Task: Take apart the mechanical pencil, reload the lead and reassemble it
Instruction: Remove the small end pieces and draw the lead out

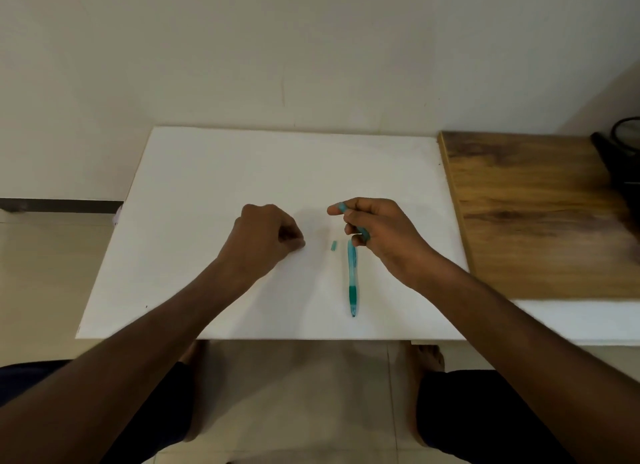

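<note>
Pencil parts lie spread over a white table [207,173], with the work split between two hands. The teal pencil barrel [352,276] rests flat on the table, running lengthwise toward the person, its darker green rubber sleeve and tip at the near end and its open far end just beside the right hand's lower fingers. A small teal cap piece [334,246] lies on the table just left of the barrel's far end, apart from it.

The right hand [377,231] is raised a little over the table, and its grip is curled round a slim teal inner tube [358,229], which runs slantwise through the fingers; one end shows at the fingertips near the index finger, the other near the lower fingers. The left hand [266,237] sits to the left of the cap piece with its knuckles up and its fingers curled tight, fingertips pressed together at the table; whether something thin is pinched there cannot be told.

A wooden board [526,214] adjoins the table on the right, with a dark object [620,162] at its far corner.
</note>
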A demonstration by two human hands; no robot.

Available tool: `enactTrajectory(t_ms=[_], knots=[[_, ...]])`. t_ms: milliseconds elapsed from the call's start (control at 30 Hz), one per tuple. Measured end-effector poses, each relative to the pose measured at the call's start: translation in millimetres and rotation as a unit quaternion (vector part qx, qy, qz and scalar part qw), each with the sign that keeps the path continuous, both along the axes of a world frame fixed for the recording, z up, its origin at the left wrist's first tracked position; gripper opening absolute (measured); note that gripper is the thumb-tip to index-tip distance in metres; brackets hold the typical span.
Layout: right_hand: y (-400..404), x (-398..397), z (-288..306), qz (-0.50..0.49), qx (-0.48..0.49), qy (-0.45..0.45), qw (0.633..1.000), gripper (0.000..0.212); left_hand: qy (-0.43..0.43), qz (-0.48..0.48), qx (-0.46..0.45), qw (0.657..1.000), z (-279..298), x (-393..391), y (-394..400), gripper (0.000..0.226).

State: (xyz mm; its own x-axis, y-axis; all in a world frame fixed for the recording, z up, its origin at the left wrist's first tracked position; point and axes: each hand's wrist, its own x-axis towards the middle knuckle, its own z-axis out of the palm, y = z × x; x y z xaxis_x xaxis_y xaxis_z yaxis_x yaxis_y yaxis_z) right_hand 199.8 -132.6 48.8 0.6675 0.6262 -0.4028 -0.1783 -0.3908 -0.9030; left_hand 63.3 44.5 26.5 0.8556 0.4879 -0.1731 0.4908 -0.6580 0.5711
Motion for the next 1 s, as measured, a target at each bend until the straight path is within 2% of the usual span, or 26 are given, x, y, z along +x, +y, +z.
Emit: enactTrajectory(t_ms=[100, 300, 367, 433, 467, 500, 533, 600, 633, 667, 700, 800, 1000], knots=[[0.2, 0.7, 1.6, -0.035, 0.039, 0.05, 0.997, 0.026, 0.003, -0.004, -0.002, 1.0, -2.2, 2.1, -1.0, 0.009], [-1.2, 2.4, 6.1, -0.069, 0.053, 0.041, 0.995, 0.013, 0.026, -0.038, 0.011, 0.999, 3.0, 0.7, 5.9, 0.033], [-1.1, 2.2, 8.0, -0.075, 0.054, 0.04, 0.995, 0.015, -0.001, -0.017, 0.025, 1.0, 8.5, 3.0, 12.3, 0.038], [-0.6, 2.0, 9.5, -0.076, 0.054, 0.034, 0.995, 0.016, -0.054, 0.065, -0.033, 0.996, 15.4, 7.0, 16.0, 0.032], [-0.4, 1.7, 10.2, -0.074, 0.053, 0.028, 0.995, 0.015, -0.086, 0.116, -0.117, 0.983, 17.7, 10.1, 16.0, 0.033], [0.0, 1.1, 10.8, -0.069, 0.052, 0.02, 0.996, 0.013, -0.123, 0.166, -0.236, 0.95, 19.4, 13.5, 14.2, 0.038], [0.6, 0.2, 11.2, -0.062, 0.05, 0.01, 0.997, 0.011, -0.165, 0.211, -0.364, 0.892, 21.5, 16.9, 10.5, 0.045], [1.4, -3.3, 11.7, -0.046, 0.045, -0.02, 0.998, 0.01, -0.234, 0.268, -0.576, 0.736, 24.4, 19.6, -0.8, 0.065], [1.9, -6.2, 11.9, -0.037, 0.039, -0.045, 0.998, 0.009, -0.257, 0.271, -0.646, 0.665, 23.2, 19.2, -7.4, 0.076], [2.3, -9.9, 12.4, -0.025, 0.032, -0.077, 0.996, 0.008, -0.276, 0.263, -0.694, 0.611, 21.0, 18.2, -14.4, 0.085], [2.7, -14.4, 13.1, -0.01, 0.027, -0.115, 0.993, 0.008, -0.292, 0.252, -0.723, 0.573, 19.0, 17.4, -21.2, 0.093], [2.3, -28.9, 18.9, 0.044, 0.033, -0.234, 0.971, 0.012, -0.331, 0.229, -0.76, 0.511, 20.1, 18.5, -35.1, 0.107], [0.6, -40.7, 31.9, 0.105, 0.031, -0.377, 0.92, 0.017, -0.358, 0.119, -0.799, 0.469, 26.7, 21.7, -44.1, 0.122]])
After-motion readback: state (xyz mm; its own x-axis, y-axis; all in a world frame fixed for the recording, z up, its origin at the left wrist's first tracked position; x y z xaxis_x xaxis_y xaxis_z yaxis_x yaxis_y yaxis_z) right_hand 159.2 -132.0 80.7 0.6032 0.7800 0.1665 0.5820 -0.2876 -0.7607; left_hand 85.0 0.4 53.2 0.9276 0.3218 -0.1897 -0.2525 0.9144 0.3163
